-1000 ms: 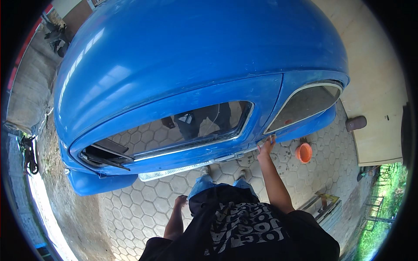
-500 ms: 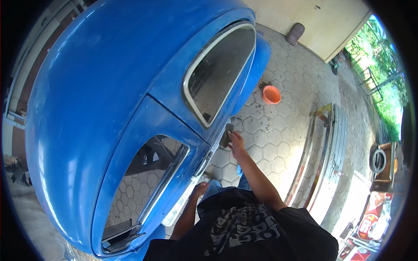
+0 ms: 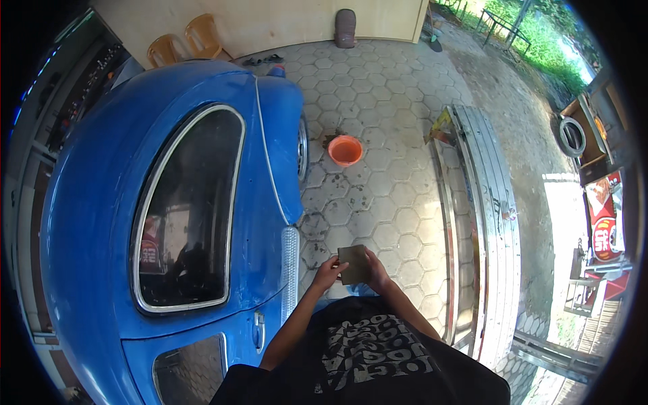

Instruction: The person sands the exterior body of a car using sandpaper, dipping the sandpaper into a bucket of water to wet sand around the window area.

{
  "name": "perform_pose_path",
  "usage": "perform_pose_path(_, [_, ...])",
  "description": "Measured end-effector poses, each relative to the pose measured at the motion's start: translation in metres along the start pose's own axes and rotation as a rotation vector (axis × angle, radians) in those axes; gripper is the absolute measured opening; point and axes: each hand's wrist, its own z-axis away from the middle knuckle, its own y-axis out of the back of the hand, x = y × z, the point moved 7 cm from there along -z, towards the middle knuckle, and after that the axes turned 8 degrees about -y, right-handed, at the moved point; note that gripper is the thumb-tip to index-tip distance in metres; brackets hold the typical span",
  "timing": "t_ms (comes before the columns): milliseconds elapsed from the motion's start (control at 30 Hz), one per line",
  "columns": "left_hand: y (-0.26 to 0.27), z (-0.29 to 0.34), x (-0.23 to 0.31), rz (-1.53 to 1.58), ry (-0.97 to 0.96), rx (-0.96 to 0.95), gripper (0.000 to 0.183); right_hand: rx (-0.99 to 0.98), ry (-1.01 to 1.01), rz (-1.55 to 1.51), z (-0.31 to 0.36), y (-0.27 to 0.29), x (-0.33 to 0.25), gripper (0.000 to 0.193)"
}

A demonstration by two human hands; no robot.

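In front of my body I hold a dark grey-brown rectangular sheet, which looks like sandpaper [image 3: 354,268]. My left hand [image 3: 327,273] pinches its left edge, with the thumb lying on its face. Around the right edge my right hand [image 3: 377,271] is closed, its fingers partly hidden behind the sheet. Just left of my hands stands a blue rounded car [image 3: 266,270] with a chrome-framed side window [image 3: 189,216] and a door handle [image 3: 259,331]. A ribbed pale running board [image 3: 289,270] runs along its lower side.
An orange bucket [image 3: 345,151] stands on the hexagonal paving ahead, with wet spots near it. To my right is a long slatted bench [image 3: 496,236]. Farther off are a tyre [image 3: 572,137], a brown cushion-like object [image 3: 345,28] by the wall, and plastic chairs [image 3: 204,37].
My view has swung toward the car's rear and the bucket. The left hand, earlier low beside the car door, has come up to the sheet; the right hand has brought it back before my body.
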Motion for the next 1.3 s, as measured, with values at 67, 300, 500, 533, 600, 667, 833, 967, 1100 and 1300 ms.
perform_pose_path(67, [-0.011, -0.032, 0.021, -0.031, -0.042, 0.073, 0.026, 0.106, 0.03, 0.143, -0.004, 0.021, -0.034, 0.045])
perform_pose_path(300, [-0.014, -0.113, 0.079, 0.024, -0.068, 0.099, 0.028, 0.207, 0.23, 0.543, -0.03, 0.041, -0.143, 0.035])
perform_pose_path(500, [-0.004, -0.186, 0.115, 0.111, 0.085, -0.077, 0.034, 0.268, 0.198, 0.486, -0.074, 0.055, -0.209, 0.026])
perform_pose_path(533, [-0.004, -0.203, 0.12, 0.12, 0.091, -0.087, 0.034, 0.272, 0.191, 0.472, -0.083, 0.063, -0.22, 0.026])
perform_pose_path(600, [-0.007, -0.239, 0.13, 0.117, 0.107, -0.188, 0.029, 0.288, 0.182, 0.46, -0.102, 0.075, -0.246, 0.026])
perform_pose_path(667, [-0.002, -0.287, 0.132, 0.111, 0.088, -0.224, 0.027, 0.268, 0.194, 0.472, -0.125, 0.077, -0.274, 0.026])
perform_pose_path(833, [0.018, -0.403, 0.141, 0.193, 0.123, -0.247, 0.026, 0.344, 0.077, 0.346, -0.203, 0.09, -0.342, 0.031])
perform_pose_path(967, [0.048, -0.499, 0.108, 0.34, 0.271, -0.216, 0.032, 0.402, -0.16, 0.025, -0.294, 0.128, -0.371, 0.032])
perform_pose_path(1100, [0.077, -0.617, 0.036, 0.03, 0.184, -0.105, 0.027, 0.47, -0.244, 0.477, -0.429, 0.206, -0.398, 0.033])
perform_pose_path(1300, [0.176, -0.718, -0.162, -0.178, 0.337, 0.273, 0.032, 0.563, -0.167, 1.346, -0.66, 0.33, -0.401, 0.039])
